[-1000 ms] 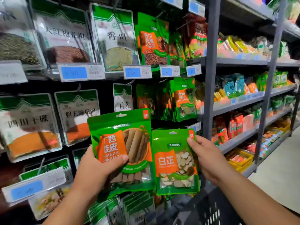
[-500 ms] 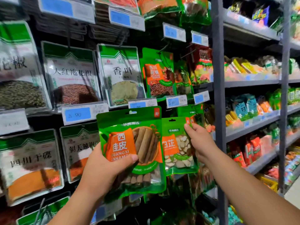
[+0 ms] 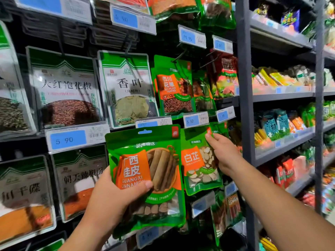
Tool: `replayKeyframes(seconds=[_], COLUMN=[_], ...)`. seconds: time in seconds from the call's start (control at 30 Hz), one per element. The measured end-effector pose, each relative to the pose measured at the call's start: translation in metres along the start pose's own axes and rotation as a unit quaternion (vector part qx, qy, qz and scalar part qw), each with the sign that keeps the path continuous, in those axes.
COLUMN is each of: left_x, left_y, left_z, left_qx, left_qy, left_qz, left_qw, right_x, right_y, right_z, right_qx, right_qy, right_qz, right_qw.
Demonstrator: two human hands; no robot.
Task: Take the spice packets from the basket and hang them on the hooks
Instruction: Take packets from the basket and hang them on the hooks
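While gripping the green GUANGXI CINNAMON pkt (image 3: pixel 163 163) (广西桂皮 on an orange label) low on its left side, thumb across the front, the left hand (image 3: pixel 116 194) is holding it upright in front of the hanging display. The right hand (image 3: pixel 223 153) is pinching the upper right edge of a smaller green 白芷 pkt (image 3: pixel 195 160), w/ white root slices showing thru its window. This pkt is sitting just right of the cinnamon one and a bit farther, its top directly under the blue 5.50 price tag (image 3: pixel 194 121). Can't tell if its hang hole is on a hook. Above, a SICHUAN PEPPER pkt (image 3: pixel 172 87) (四川花椒) is hanging from a wire hook (image 3: pixel 178 56). Left of it, white-and-green bags are reading 香叶 (image 3: pixel 126 87) and 大红袍花椒 (image 3: pixel 65 87). A 5 90 tag (image 3: pixel 68 140) is sitting under the latter, and a lower bag is reading 朝天辣椒面 (image 3: pixel 81 178). Far right, grey shelves (image 3: pixel 282 95) are carrying snack packs, labels too blurred to read.
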State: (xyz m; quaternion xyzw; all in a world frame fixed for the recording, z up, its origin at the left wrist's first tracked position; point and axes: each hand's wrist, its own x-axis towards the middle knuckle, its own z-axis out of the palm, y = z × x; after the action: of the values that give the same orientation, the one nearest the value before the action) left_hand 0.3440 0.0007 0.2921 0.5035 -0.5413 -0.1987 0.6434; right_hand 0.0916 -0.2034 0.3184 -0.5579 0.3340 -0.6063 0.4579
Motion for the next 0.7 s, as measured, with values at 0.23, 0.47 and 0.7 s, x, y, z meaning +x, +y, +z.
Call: replayKeyframes(seconds=[0.23, 0.47, 0.7], left_x=[0.003, 0.001, 0.002], left_y=[-0.005, -0.006, -0.013], left_z=[-0.001, -0.002, -0.004], left_qx=[0.002, -0.006, 0.0], left_qy=[-0.015, -0.016, -0.004], left_qz=[-0.014, -0.018, -0.026], left_qw=[1.0, 1.0, 1.0], right_x=[0.005, 0.013, 0.032], right_y=[-0.004, -0.001, 0.003], right_z=[0.004, 0.012, 0.035], right_qx=[-0.006, -0.08, -0.251], right_qy=[0.009, 0.012, 0.069], right_qz=[0.008, 0.01, 0.019], right_qw=[1.0, 0.997, 0.965])
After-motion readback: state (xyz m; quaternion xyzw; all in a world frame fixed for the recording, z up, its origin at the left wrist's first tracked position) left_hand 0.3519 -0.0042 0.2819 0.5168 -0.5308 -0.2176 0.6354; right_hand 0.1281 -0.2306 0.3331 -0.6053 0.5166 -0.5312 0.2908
